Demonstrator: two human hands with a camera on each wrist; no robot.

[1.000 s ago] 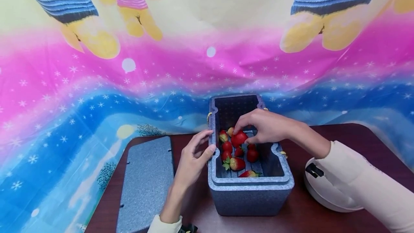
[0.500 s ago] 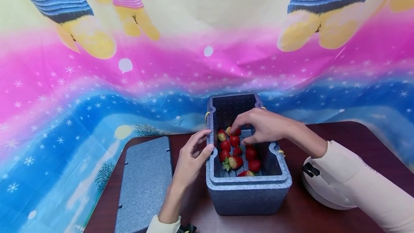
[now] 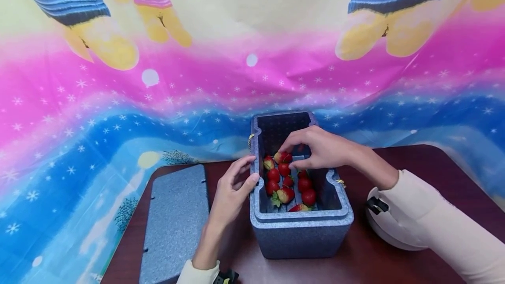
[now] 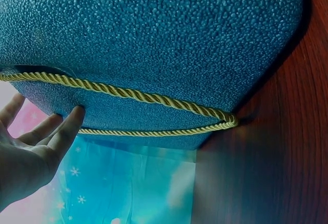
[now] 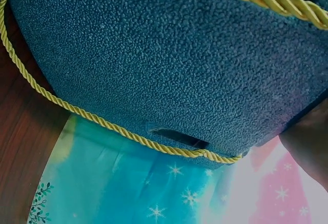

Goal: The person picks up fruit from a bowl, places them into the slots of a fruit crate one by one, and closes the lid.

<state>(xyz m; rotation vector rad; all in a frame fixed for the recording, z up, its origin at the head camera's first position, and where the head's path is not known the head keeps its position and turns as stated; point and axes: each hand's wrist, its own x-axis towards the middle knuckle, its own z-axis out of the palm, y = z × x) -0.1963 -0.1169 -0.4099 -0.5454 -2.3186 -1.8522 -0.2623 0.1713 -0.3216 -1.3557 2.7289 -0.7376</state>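
Observation:
Strawberries [image 3: 285,195], red with some pale yellow ends and green leaves, lie in a deep grey speckled foam box [image 3: 301,222]. My right hand [image 3: 317,146] reaches over the right wall into the box. Its thumb and fingers are spread apart, the fingertips right by a strawberry [image 3: 282,157] toward the back. My left hand [image 3: 232,189] rests its relaxed fingertips and thumb on the box's left rim. In the left wrist view those fingers lie near a gold cord [image 4: 154,98] on the box's side. The right wrist view shows mostly the box's outer wall [image 5: 154,60].
A flat grey foam lid [image 3: 175,222] lies on the dark brown table [image 3: 240,249], left of the box. To the right, a round white container [image 3: 390,227] stands partly under the right sleeve. A colourful printed cloth [image 3: 221,73] hangs behind the table.
The large strawberry between my right fingers has been let go into the box, and that hand has lifted slightly with fingers apart. A strawberry now shows at the front right. The left hand stays.

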